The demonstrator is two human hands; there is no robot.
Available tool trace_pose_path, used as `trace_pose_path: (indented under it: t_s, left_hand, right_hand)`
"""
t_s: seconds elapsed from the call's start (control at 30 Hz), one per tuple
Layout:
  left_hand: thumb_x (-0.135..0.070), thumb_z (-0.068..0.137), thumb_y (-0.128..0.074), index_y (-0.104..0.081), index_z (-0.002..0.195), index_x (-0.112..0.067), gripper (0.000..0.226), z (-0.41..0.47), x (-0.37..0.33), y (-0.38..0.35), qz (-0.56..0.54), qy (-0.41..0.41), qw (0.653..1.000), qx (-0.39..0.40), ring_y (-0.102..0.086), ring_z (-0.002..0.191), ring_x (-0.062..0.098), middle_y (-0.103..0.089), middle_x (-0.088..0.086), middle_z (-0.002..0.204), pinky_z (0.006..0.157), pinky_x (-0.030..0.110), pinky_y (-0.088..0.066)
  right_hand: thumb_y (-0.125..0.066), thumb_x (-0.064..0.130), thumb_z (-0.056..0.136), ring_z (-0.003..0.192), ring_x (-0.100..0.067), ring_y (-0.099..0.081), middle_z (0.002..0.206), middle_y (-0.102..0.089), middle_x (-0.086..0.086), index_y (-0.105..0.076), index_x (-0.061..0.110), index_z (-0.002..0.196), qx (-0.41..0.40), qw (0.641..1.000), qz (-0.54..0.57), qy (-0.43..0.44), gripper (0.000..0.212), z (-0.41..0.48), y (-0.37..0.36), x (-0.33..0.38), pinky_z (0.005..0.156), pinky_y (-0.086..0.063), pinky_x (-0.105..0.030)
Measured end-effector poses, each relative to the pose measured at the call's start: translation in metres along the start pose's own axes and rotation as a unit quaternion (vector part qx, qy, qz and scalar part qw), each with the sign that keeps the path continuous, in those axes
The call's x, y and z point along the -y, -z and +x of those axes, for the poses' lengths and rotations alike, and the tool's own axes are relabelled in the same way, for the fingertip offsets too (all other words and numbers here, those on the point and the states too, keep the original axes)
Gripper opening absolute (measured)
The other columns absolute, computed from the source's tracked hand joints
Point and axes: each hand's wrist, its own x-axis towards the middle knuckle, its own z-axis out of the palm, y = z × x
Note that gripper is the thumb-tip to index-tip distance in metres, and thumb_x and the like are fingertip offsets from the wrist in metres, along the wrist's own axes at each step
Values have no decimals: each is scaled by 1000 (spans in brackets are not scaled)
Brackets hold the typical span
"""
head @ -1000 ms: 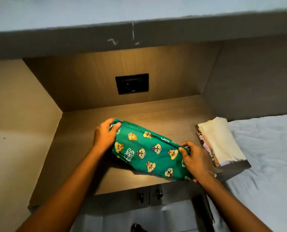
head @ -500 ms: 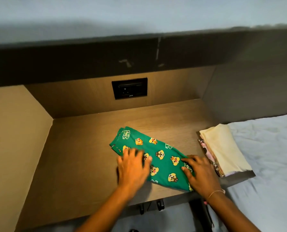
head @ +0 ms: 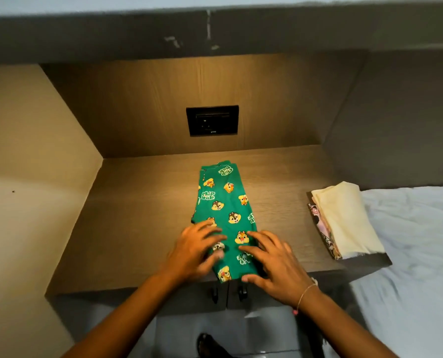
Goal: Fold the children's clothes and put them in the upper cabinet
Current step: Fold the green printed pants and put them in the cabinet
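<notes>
A pair of green children's trousers (head: 225, 215) printed with cartoon chipmunk faces lies flat in a long narrow strip on a wooden countertop (head: 137, 228), running from the front edge back toward a black wall socket (head: 212, 120). The left hand (head: 194, 248) and right hand (head: 274, 264) both rest open, fingers spread, palms down on the strip's near end. A stack of folded clothes (head: 344, 220), cream on top, sits well apart at the counter's right edge, beside a white bedsheet (head: 416, 241).
</notes>
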Motion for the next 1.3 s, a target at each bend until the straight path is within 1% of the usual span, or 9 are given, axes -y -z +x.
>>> trace_pose_path:
  t_s: [0.1,0.17,0.33,0.43,0.57,0.7,0.93,1.13,1.3]
  left_hand:
    - [-69,85,-50,-47,137,-33,64,-45,-20,-19,31,11,996,80,-24,144,17,-39,-5,151,115,46,-20]
    - [-50,85,-64,-48,136,-30,57,-57,-34,-28,26,25,998,59,-19,146,18,-32,-4,155,117,45,-16]
    - [-11,79,-72,-68,112,-15,33,-64,-69,-28,-94,124,984,-82,-52,127,21,-63,2,127,104,47,-45]
    - [-27,84,-58,-70,106,-18,26,-66,-90,-15,-236,209,935,-164,-62,104,13,-67,-5,109,86,32,-54]
    - [-23,86,-69,-70,97,-34,15,-39,-91,14,-394,291,851,-188,-69,87,11,-73,-7,91,65,20,-55]
    - [-27,82,-74,-72,91,-27,9,25,-53,31,-346,354,847,-192,-69,74,15,-73,-3,80,63,31,-55]
    - [-50,88,-61,-67,106,-26,31,99,2,21,-167,452,875,-52,-65,91,20,-71,-1,101,81,37,-55]
    - [-64,80,-59,-56,117,-21,57,62,-5,-1,33,457,888,37,-51,111,25,-53,5,118,90,47,-48]
    - [-51,84,-58,-62,108,-14,43,68,-18,-10,23,450,893,19,-46,113,26,-50,8,119,93,44,-44]
  right_hand:
    - [-60,56,80,143,-22,-18,158,-24,5,-30,36,145,90,992,-78,47,74,-6,-4,-7,117,-19,-45]
    - [-67,35,81,134,-26,-37,149,-42,1,-45,30,138,48,994,-76,58,62,-12,-7,-7,110,-35,-48]
    - [-68,13,80,106,-21,-56,113,-67,2,-66,23,113,-80,993,90,18,35,-31,-13,2,86,-49,-45]
    - [-69,20,82,93,-14,-56,98,-61,7,-65,30,109,-141,963,227,-46,29,-37,0,13,77,-51,-38]
    - [-67,37,83,86,-15,-58,92,-61,1,-65,33,105,-191,950,240,-58,23,-15,35,20,67,-47,-26]
    - [-67,46,81,83,-19,-60,87,-68,-2,-69,31,102,-171,953,205,-140,25,52,53,2,66,-45,-29]
    - [-64,51,84,105,-24,-62,113,-69,0,-57,34,125,-48,948,183,-256,44,142,38,-24,88,-53,-42]
    - [-59,65,79,118,-22,-49,127,-55,-1,-47,28,134,-67,941,112,-312,67,88,9,-16,93,-49,-44]
    - [-62,49,83,113,-25,-46,119,-55,-4,-56,23,123,-102,939,35,-327,48,87,-5,11,95,-43,-40]
